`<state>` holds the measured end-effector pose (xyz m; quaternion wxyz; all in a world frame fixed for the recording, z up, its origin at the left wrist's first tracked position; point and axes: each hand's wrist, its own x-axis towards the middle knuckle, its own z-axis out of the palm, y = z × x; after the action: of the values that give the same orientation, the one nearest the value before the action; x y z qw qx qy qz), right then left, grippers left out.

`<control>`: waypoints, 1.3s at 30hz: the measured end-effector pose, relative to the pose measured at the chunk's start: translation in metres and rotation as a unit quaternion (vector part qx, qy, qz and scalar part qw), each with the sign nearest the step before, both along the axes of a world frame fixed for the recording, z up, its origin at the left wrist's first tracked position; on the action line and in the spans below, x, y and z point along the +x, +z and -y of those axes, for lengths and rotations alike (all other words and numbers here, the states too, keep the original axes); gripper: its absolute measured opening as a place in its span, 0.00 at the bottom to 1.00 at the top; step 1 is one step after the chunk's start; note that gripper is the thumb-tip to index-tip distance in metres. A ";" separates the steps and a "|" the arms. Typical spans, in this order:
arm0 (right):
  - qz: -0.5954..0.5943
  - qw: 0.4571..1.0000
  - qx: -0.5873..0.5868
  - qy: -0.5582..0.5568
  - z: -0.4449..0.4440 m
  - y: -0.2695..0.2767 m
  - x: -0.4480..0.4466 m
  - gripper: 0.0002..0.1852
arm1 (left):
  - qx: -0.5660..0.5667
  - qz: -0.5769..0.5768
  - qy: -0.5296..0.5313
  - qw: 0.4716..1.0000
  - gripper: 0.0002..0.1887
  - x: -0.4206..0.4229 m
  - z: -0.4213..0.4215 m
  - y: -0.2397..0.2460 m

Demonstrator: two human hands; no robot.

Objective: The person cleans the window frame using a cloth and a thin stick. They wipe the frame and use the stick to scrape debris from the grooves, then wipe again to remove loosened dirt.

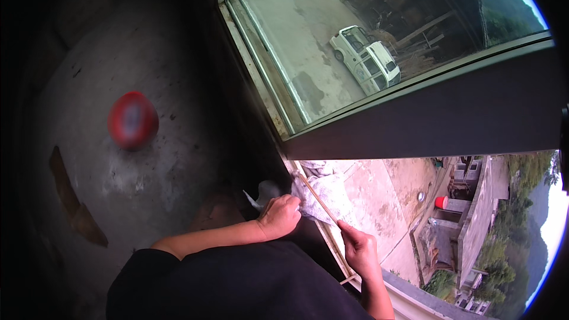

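My right hand (359,245) grips the lower end of a thin wooden stick (318,196), which slants up and left across a pale speckled cloth (331,193). The cloth lies over the sill (333,245) at the open part of the window and hangs on its outer side. My left hand (281,215) is closed at the cloth's left edge, on the room side; its fingertips are partly hidden, and it seems to pinch the cloth. A whitish piece of material (266,193) shows just behind my left wrist.
A blurred red round object (133,121) and a brown flat strip (73,200) are on the concrete floor at left. A glass window pane (306,31) and a dark wall or post (422,111) stand above the opening. Outside, far below, are a white van (368,60) and a yard.
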<state>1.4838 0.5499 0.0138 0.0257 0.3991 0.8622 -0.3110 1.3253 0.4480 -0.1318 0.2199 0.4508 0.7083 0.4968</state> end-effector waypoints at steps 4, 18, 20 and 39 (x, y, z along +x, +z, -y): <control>0.013 1.000 0.023 0.012 0.000 -0.001 -0.005 0.12 | -0.051 -0.018 0.011 0.998 0.15 -0.005 -0.002 -0.003; 0.003 0.996 0.054 0.069 -0.011 -0.018 -0.025 0.11 | -0.033 -0.010 0.024 0.999 0.16 -0.020 0.022 0.002; -0.004 0.997 0.060 0.052 -0.007 -0.022 -0.029 0.11 | -0.011 -0.016 0.050 0.999 0.16 -0.027 0.020 0.000; -0.011 0.986 0.109 0.123 -0.010 -0.101 -0.020 0.22 | -0.023 -0.021 0.001 1.000 0.12 -0.048 0.011 0.001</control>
<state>1.4641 0.5595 -0.0868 0.0109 0.2871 0.9336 -0.2142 1.2774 0.4368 -0.1309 0.2152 0.4552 0.7244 0.4709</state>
